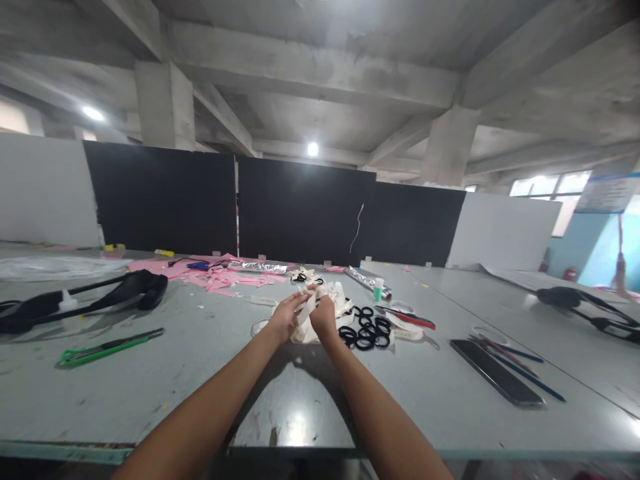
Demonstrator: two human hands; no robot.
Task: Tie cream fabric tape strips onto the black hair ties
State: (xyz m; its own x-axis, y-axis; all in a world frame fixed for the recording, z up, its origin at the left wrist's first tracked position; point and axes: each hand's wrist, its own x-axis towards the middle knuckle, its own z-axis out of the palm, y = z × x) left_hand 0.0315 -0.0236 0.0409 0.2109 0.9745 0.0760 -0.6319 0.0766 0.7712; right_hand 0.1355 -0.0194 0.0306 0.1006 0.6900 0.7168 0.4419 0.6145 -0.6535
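Over a crumpled pile of cream-white fabric [306, 335] in the middle of the table, both hands work close together. My left hand [286, 317] is closed on a white fabric strip [306, 312], its fingers reaching toward the right. My right hand [324, 316] is curled into a fist at the other side of that strip and grips it. Some of the fingertips are hidden by the cloth. Just right of my right hand lies a heap of black elastic rings [367, 331]. Behind the hands, more cream fabric [303, 275] lies with black rings on it.
Right of the rings are a red-handled tool [417, 321], a glue stick [379, 289] and a white label strip [407, 333]. A phone [495, 373] with pencils [530, 377] lies farther right. At left are a green cutter [107, 348], a black strap [135, 291] and pink scraps [220, 275]. Dark panels [305, 207] stand behind.
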